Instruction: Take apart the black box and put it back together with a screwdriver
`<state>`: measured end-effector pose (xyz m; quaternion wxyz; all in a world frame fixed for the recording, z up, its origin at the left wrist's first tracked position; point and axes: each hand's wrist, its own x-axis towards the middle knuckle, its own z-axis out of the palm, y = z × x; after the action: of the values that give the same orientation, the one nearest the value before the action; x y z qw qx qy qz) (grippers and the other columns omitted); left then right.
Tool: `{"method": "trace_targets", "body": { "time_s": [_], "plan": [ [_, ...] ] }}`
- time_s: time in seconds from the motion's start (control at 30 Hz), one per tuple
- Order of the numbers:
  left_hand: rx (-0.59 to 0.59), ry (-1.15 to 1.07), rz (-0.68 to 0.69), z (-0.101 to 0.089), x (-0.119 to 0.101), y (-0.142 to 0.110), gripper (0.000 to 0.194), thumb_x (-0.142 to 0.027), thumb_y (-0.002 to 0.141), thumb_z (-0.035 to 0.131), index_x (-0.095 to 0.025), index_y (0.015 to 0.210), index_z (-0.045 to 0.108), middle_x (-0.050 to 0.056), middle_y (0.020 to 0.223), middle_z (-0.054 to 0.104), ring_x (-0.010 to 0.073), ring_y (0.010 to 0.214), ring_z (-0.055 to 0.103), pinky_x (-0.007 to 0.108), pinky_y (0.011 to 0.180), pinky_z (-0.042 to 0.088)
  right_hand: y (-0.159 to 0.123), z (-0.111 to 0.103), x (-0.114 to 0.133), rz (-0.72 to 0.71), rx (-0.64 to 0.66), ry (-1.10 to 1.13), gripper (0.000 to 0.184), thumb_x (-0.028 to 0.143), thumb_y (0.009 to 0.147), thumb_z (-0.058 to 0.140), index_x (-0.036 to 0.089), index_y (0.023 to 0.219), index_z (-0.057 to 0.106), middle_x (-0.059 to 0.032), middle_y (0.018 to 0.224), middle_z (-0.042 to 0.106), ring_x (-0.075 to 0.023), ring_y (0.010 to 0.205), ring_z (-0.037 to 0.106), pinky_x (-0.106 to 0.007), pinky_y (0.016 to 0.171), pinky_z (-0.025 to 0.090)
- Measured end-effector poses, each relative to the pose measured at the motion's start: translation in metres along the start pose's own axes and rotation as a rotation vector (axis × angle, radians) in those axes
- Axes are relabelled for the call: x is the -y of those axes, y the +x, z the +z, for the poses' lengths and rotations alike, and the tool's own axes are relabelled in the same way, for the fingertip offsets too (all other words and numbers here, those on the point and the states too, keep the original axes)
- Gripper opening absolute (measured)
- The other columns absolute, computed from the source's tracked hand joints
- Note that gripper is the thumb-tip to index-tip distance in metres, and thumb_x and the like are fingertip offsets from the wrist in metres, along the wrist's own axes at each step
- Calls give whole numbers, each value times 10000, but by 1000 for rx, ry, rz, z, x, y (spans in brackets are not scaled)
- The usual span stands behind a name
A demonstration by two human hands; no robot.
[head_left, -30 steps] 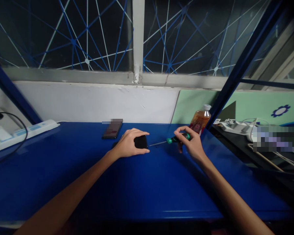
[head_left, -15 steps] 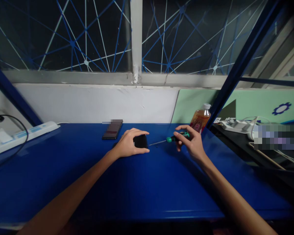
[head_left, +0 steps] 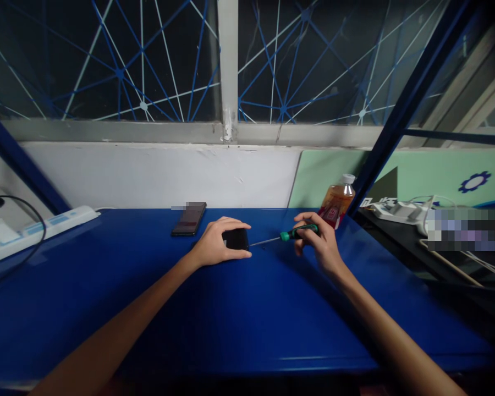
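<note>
My left hand (head_left: 215,242) grips a small black box-like object (head_left: 237,240) on the blue table, thumb along its near side and fingers along its far side. The palm covers its left part, so I cannot tell its kind. In my right hand (head_left: 319,236) is a screwdriver (head_left: 286,236) with a green and black handle, held between thumb and fingers. Its thin shaft points left, and the tip meets the right end of the black object. A tiny dark bit (head_left: 264,248), perhaps a screw, lies just below the shaft.
A smartphone (head_left: 189,219) lies behind my left hand. Beyond my right hand stands a bottle of amber drink (head_left: 337,201). A white power strip (head_left: 41,231) runs along the left of the blue table (head_left: 247,319). Cables and another power strip (head_left: 400,213) are at right.
The fingers of my right hand have shifted slightly around the screwdriver handle. My left hand and the black object stay in place.
</note>
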<state>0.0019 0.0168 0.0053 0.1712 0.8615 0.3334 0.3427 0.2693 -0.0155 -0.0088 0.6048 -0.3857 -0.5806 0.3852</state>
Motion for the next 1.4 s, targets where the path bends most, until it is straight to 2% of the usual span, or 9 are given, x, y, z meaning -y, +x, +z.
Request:
{"method": "trace_targets", "body": {
  "time_s": [0.3, 0.47, 0.63, 0.8, 0.9, 1.0, 1.13, 1.27, 1.4],
  "plan": [
    [-2, 3, 4, 3, 1, 0, 512, -447, 631, 798, -270, 1097, 681, 60, 1116, 679, 280, 1082, 577, 462, 931, 468, -2, 3, 3, -36, -124, -188, 225, 388, 812, 664, 186, 856, 574, 70, 450, 490, -101, 309, 463, -208, 310, 346],
    [2, -4, -1, 5, 2, 0, 496, -447, 635, 801, -266, 1083, 688, 61, 1120, 678, 276, 1094, 571, 451, 931, 474, -3, 0, -4, -95, -107, -224, 191, 344, 857, 599, 201, 976, 558, 45, 588, 551, -111, 427, 548, -228, 418, 430],
    [-11, -4, -5, 5, 2, 0, 489, -447, 630, 803, -269, 1071, 691, 61, 1113, 681, 281, 1093, 570, 465, 931, 473, -1, -2, -8, -143, -104, -192, 183, 291, 846, 581, 208, 1001, 531, 14, 774, 581, -96, 467, 570, -222, 416, 422],
    [0, -4, -4, 7, 2, 0, 501, -444, 629, 800, -265, 1083, 686, 62, 1110, 683, 279, 1089, 575, 471, 940, 467, -2, 5, -1, -120, -206, -222, 226, 377, 806, 675, 207, 854, 533, 74, 506, 491, -102, 354, 499, -216, 356, 378],
    [4, -2, -5, 8, 2, 0, 502, -440, 627, 798, -264, 1084, 684, 66, 1117, 682, 279, 1084, 580, 477, 945, 462, -3, 7, 2, -114, -253, -283, 265, 422, 799, 680, 199, 762, 543, 80, 448, 445, -87, 305, 442, -207, 320, 315],
    [4, -4, -1, 9, 2, 0, 486, -425, 626, 795, -270, 1074, 686, 66, 1108, 686, 285, 1082, 582, 489, 942, 461, -1, 4, -1, -77, -171, -242, 268, 447, 854, 601, 195, 776, 556, 74, 437, 441, -99, 327, 466, -210, 341, 336],
    [-4, 1, 8, 10, 2, 0, 481, -420, 628, 798, -257, 1068, 690, 70, 1098, 689, 281, 1072, 586, 477, 940, 461, 4, -2, -6, -3, -44, -77, 189, 387, 859, 583, 205, 887, 541, 34, 584, 569, -132, 447, 562, -223, 385, 410],
    [-2, 10, -6, 10, 1, 0, 500, -435, 626, 800, -255, 1079, 689, 77, 1107, 681, 282, 1062, 589, 472, 933, 465, 3, -2, -3, -39, -61, -106, 188, 363, 831, 632, 200, 863, 543, 55, 511, 532, -117, 408, 526, -221, 397, 410],
    [-1, 22, -10, 10, 1, -1, 517, -448, 628, 803, -257, 1093, 684, 78, 1114, 678, 281, 1064, 588, 464, 931, 468, 0, 2, 3, -57, -129, -209, 238, 395, 810, 669, 190, 774, 552, 72, 435, 468, -92, 321, 449, -204, 337, 338]
  ]
}}
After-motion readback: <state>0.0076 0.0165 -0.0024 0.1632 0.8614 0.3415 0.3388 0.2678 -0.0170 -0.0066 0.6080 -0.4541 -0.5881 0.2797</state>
